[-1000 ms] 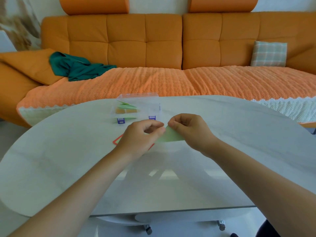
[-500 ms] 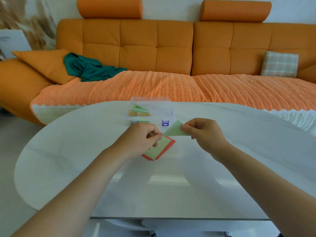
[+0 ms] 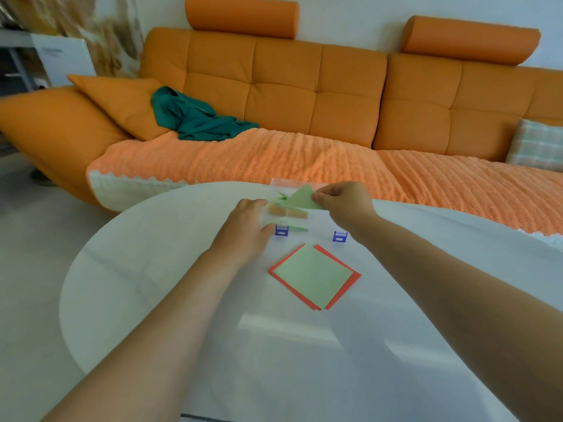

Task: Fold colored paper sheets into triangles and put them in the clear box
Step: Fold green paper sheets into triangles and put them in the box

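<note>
Green triangle (image 3: 300,198), pinched by the right hand (image 3: 344,204), hangs over the clear box (image 3: 320,223), which the flat left hand (image 3: 247,226) steadies; best released low.

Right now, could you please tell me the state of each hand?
Left hand: open, touching the box.
Right hand: pinching a green triangle.

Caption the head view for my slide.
Right hand holds a folded green paper triangle over the clear plastic box.

Above the clear box (image 3: 320,223) hangs a folded green triangle (image 3: 300,198) — flat green-on-red sheets (image 3: 313,277) lie near it.
</note>
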Available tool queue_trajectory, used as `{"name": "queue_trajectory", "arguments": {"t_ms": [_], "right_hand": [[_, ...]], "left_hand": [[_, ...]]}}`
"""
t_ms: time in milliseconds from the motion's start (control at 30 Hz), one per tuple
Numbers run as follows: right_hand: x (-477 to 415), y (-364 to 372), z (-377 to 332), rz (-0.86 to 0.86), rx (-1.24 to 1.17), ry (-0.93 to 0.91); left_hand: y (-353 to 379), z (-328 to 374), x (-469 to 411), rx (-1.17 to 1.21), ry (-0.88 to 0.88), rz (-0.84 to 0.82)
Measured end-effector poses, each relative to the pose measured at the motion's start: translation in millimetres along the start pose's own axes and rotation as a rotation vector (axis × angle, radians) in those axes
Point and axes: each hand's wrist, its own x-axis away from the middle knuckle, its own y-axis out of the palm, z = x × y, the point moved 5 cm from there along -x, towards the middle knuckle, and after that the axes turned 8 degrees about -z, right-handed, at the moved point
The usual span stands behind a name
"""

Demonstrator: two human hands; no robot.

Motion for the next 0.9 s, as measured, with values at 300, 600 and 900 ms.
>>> {"name": "queue_trajectory", "arguments": {"t_ms": [300, 600, 900], "right_hand": [[-39, 50, 8, -0.232, 0.298, 0.090], [-29, 56, 2, -0.273, 0.506, 0.056], [-9, 60, 2, -0.357, 0.644, -0.009]], "left_hand": [[2, -9, -5, 0.033, 0.032, 0.054], [2, -11, -4, 0.020, 0.026, 0.058], [4, -9, -1, -0.033, 0.016, 0.007]]}}
